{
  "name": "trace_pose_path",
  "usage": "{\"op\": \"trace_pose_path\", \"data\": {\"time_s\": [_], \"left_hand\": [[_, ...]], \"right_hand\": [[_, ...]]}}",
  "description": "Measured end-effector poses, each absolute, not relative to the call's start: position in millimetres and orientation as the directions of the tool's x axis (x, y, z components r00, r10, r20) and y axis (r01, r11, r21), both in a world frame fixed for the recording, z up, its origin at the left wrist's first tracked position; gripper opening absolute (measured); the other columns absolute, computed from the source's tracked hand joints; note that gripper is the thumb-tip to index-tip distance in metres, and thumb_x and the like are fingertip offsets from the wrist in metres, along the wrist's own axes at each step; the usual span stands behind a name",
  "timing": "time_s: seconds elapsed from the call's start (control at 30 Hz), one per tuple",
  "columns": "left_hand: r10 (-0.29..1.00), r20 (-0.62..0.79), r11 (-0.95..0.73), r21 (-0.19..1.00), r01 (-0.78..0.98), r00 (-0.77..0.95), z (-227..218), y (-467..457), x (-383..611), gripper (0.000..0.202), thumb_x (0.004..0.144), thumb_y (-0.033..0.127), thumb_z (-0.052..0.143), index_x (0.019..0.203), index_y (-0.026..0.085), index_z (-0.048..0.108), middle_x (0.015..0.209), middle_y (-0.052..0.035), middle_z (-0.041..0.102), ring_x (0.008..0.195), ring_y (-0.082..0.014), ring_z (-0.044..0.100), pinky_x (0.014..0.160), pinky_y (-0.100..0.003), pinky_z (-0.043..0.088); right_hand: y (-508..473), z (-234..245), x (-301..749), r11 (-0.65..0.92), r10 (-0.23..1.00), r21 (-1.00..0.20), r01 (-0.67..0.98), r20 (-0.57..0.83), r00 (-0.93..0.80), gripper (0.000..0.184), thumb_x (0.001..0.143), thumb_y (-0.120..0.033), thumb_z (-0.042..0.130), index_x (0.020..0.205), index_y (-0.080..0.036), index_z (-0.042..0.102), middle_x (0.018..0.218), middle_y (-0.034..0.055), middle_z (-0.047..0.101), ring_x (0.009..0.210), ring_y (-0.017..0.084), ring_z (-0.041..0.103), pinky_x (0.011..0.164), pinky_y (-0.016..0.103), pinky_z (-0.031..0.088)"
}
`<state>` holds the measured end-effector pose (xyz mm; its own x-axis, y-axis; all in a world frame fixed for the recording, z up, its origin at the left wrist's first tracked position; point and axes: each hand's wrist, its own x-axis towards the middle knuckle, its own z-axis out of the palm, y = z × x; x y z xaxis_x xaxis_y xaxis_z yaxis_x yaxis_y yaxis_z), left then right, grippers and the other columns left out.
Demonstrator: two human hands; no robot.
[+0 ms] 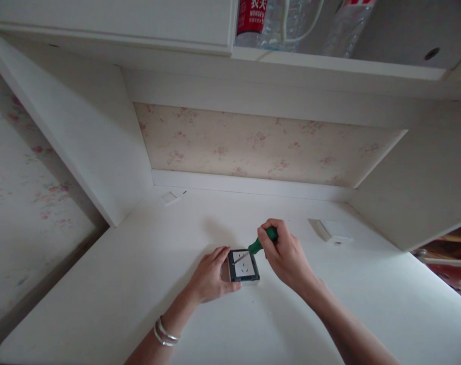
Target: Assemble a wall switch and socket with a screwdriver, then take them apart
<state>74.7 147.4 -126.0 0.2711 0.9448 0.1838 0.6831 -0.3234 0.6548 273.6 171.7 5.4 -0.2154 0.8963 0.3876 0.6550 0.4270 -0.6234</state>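
A wall socket [245, 271] with a white face and a dark frame lies face up on the white desk [169, 223]. My left hand [213, 274] grips it from the left, fingers along the far edge and thumb at the near edge. In my right hand [285, 251] is a screwdriver [256, 245] with a green handle, held slanting down to the left. Its metal shaft crosses the socket's face, and the tip is at the left side of the dark frame, where a screw seems to sit.
A white square frame [170, 198] and a small dark piece [184, 192] lie at the back left. Toward the right rests a white box-like piece [334, 231]. Side panels flank the desk; an overhead shelf [329, 62] holds plastic bottles [251, 17].
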Motion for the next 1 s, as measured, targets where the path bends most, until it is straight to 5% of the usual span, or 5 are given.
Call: {"op": "trace_pose_path", "data": {"time_s": [0.77, 1.0], "left_hand": [[0.947, 0.169, -0.309, 0.704, 0.639, 0.272, -120.1, 147.9, 73.9, 0.08, 0.067, 0.047, 0.072, 0.136, 0.025, 0.039, 0.136, -0.006, 0.046, 0.121, -0.0277, 0.045, 0.104, -0.04, 0.036], [0.949, 0.189, -0.308, 0.716, 0.626, 0.251, -120.0, 147.5, 75.4, 0.077, 0.066, 0.041, 0.074, 0.133, 0.026, 0.041, 0.133, -0.0056, 0.048, 0.116, -0.0275, 0.048, 0.102, -0.039, 0.038]], "right_hand": [[176.9, 1.4, 263.8, 0.498, 0.866, -0.576, 0.648, 0.377, -0.329, 0.017, 0.095, -0.04, 0.039, 0.098, -0.023, 0.041, 0.072, -0.0022, 0.056, 0.059, 0.014, 0.051, 0.057, 0.024, 0.035], [169.0, 38.7, 253.9, 0.624, 0.781, -0.355, 0.696, 0.262, -0.566, 0.017, 0.095, -0.036, 0.038, 0.104, -0.022, 0.044, 0.099, 0.0038, 0.061, 0.069, 0.016, 0.058, 0.061, 0.026, 0.036]]}}
